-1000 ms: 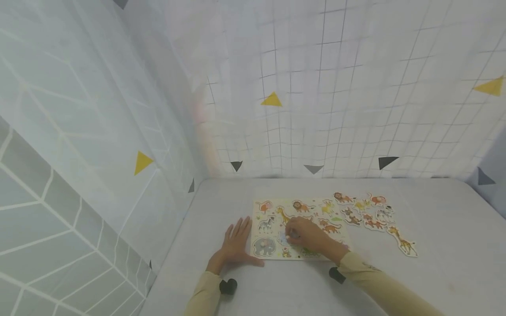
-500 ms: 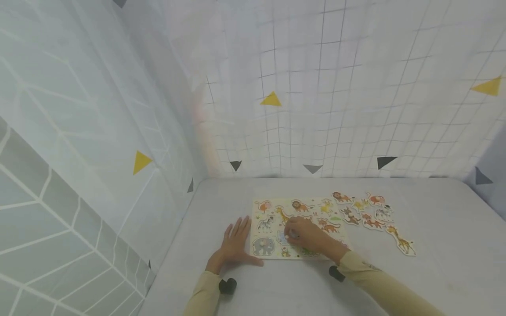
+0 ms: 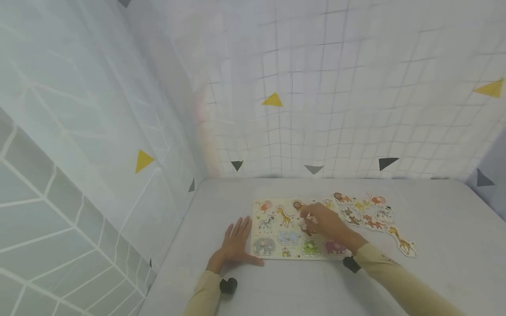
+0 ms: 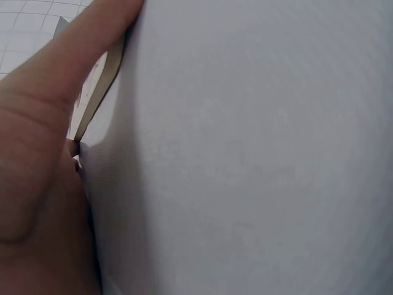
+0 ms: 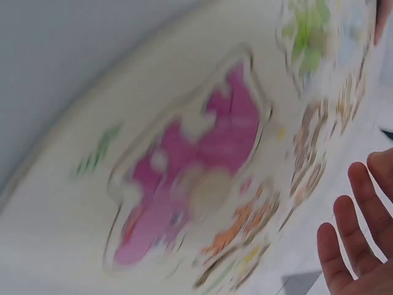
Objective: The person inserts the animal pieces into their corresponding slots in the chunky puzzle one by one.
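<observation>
A cream animal puzzle board point(image 3: 282, 202) lies on the table. My left hand point(image 3: 233, 245) rests flat beside its left edge, fingers spread, the thumb along the front corner. My right hand point(image 3: 324, 224) hovers over the board's right half with nothing held, its fingers loosely bent. In the right wrist view its fingers point(image 5: 351, 224) hang apart from the board. Knobbed pieces sit in the front of the board: a grey elephant point(image 3: 264, 246), a blue animal piece point(image 3: 289, 238), a green frog point(image 3: 311, 248) and a purple animal piece point(image 5: 227, 141). The right hand hides some of the printed animals behind it.
Several loose animal pieces lie right of the board, among them a lion point(image 3: 343, 198), a monkey point(image 3: 377, 200), a zebra point(image 3: 384, 214) and a giraffe point(image 3: 401, 241). A patterned cloth wall point(image 3: 300, 131) rises behind the grey table point(image 3: 284, 289).
My right hand has left the blue animal piece and moved to the right and farther back. That piece, the frog and the purple piece are now uncovered. The left hand has stayed still.
</observation>
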A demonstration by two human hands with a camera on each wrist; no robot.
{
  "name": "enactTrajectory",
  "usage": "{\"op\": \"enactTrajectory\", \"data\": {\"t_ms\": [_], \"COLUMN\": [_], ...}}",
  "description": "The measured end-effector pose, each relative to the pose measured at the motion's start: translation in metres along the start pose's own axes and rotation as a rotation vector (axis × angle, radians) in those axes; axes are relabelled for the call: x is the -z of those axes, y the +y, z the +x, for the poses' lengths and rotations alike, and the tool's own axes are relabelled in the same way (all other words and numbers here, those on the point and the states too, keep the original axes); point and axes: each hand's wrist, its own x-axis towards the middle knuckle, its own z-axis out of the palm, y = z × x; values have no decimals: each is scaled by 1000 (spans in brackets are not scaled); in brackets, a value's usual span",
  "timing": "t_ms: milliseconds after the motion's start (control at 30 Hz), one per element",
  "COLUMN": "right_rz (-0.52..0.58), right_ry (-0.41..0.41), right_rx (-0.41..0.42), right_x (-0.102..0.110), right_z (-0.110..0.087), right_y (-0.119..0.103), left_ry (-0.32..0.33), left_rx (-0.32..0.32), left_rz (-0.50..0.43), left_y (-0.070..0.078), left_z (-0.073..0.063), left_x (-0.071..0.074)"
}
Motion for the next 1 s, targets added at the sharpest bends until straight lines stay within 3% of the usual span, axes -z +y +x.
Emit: {"op": "enactTrajectory", "data": {"t_ms": [233, 500, 667, 1000], "right_rz": [-27, -61, -88, -150], "right_ry": [15, 23, 36, 49], "right_rx": [-11, -95, -169, -218], "right_x": [20, 37, 48, 57], "right_z": [-7, -16, -25, -40], "right_y": [30, 63, 74, 91], "left_ry": [1, -4, -6, -6], "left_rx": [8, 24, 24, 30], "left_rz": [29, -3, -24, 45], "left_y": [0, 5, 8, -2], "left_z": [3, 2, 1, 6], "left_x": [-3, 0, 0, -5]}}
